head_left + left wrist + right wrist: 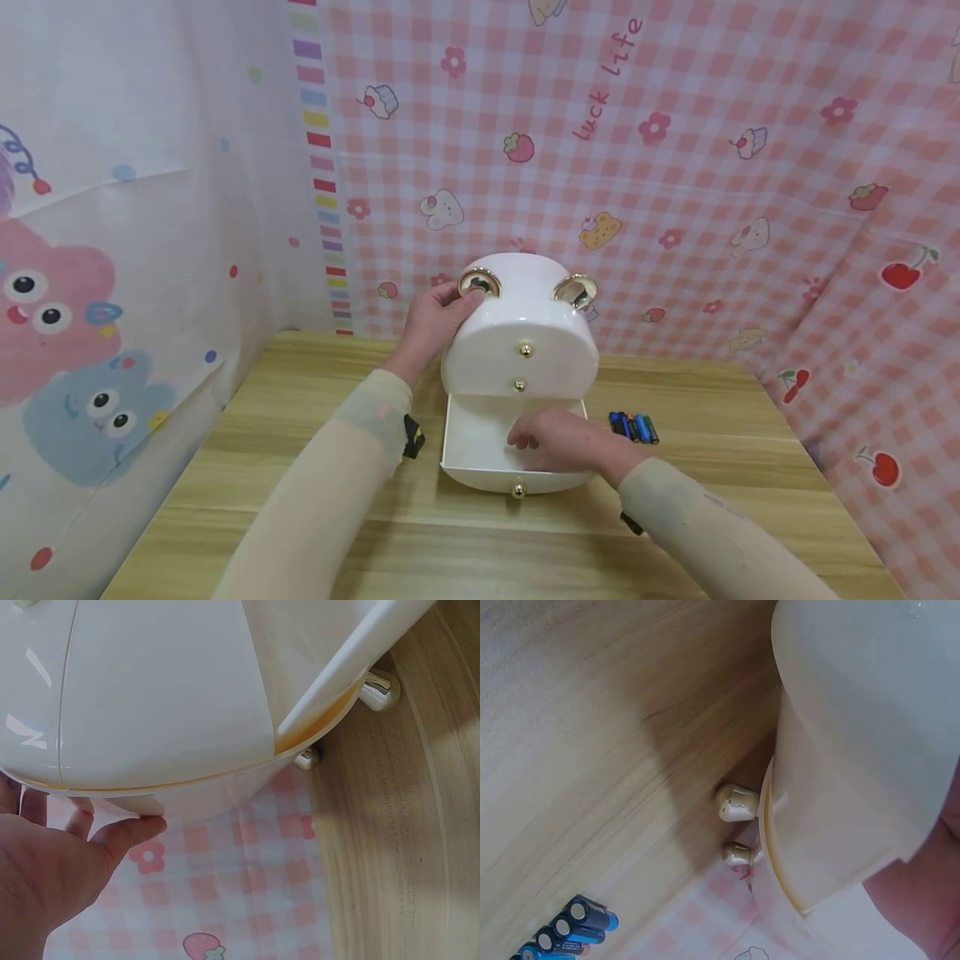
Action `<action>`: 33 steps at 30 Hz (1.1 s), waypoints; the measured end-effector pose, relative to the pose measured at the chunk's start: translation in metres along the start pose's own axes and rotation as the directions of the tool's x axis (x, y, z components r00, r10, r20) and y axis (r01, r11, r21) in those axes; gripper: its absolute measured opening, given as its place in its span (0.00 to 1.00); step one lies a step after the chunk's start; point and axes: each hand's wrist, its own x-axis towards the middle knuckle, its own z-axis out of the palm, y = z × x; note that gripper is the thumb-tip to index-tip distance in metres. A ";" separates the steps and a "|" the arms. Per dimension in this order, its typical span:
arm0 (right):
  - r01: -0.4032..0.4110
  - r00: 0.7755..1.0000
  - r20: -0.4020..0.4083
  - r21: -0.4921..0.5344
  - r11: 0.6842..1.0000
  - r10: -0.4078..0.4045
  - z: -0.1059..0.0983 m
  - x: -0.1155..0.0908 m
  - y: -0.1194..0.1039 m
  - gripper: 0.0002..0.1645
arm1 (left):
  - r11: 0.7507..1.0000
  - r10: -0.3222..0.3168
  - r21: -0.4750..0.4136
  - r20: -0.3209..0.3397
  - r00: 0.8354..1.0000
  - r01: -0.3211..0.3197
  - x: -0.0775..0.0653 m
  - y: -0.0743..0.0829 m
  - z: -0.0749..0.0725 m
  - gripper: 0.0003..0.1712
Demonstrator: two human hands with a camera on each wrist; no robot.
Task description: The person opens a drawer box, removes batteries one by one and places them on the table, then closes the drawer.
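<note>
A white rounded storage box (pixel 517 358) with gold knobs stands on the table, its bottom drawer (pixel 480 433) pulled out. Gold rings (pixel 480 282) stick up on both sides of its top. My left hand (pixel 435 321) holds the box at its left ring, thumb in front; the left wrist view has this hand (pixel 67 855) against the box's side. Over the drawer, my right hand (pixel 558 440) reaches in from the right with bent fingers. Whatever may lie under those fingers is hidden. In the right wrist view, the drawer wall covers most of the right hand (pixel 915 885).
Several batteries (pixel 633 427) with blue, black and green wraps lie in a row right of the box. The wooden table (pixel 300 417) meets a pink checked cloth (pixel 465 167) behind. Short gold feet (pixel 735 802) hold the box up.
</note>
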 end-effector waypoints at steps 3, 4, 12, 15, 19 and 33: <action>-0.012 1.000 0.003 -0.002 1.000 0.012 0.003 0.003 -0.001 0.17 | 1.000 0.004 -0.007 -0.001 1.000 -0.004 0.000 0.000 0.000 0.23; -0.009 1.000 0.002 -0.004 1.000 0.009 0.004 0.004 0.000 0.16 | 1.000 0.004 -0.008 -0.002 1.000 -0.004 0.000 0.000 0.000 0.22; 0.029 1.000 0.001 -0.023 0.999 -0.029 0.007 0.007 0.002 0.14 | 1.000 -0.021 -0.005 0.000 1.000 0.021 0.000 0.001 0.000 0.24; 0.047 0.999 -0.001 -0.031 0.998 -0.047 0.007 0.009 0.002 0.14 | 1.000 -0.021 -0.001 0.001 1.000 0.021 0.000 0.001 0.000 0.24; 0.088 0.996 -0.010 -0.054 0.995 -0.089 0.007 0.010 0.002 0.13 | 1.000 -0.013 0.003 0.000 1.000 0.013 -0.001 0.001 -0.001 0.23; 0.185 0.983 0.000 -0.094 0.978 -0.186 0.010 0.018 0.003 0.12 | 1.000 -0.008 0.001 -0.003 1.000 0.008 -0.001 0.001 0.000 0.23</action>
